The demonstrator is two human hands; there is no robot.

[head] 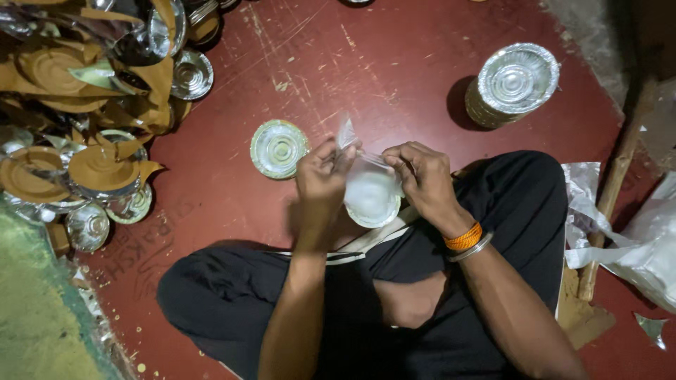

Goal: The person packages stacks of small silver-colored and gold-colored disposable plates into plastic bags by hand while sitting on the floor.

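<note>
Scratched dark-red floor [394, 77], dim light, shadowed corners.

The left hand [320, 184] is motion-blurred, so its grip on the clear bag [370, 190] cannot be read. Both hands hide the bag's upper edge. Far left of it, the foil pile [84, 105] runs off frame.

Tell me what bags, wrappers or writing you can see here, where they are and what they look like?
Clear plastic bag: small, see-through, held between the left hand and right hand, around a silver foil bowl.
Plastic wrapping: crumpled, whitish-clear, on the floor at the right edge.
Floor writing: faint scratched marks on the dark red floor, lower left, beside the knee.
No signs or screens.
</note>
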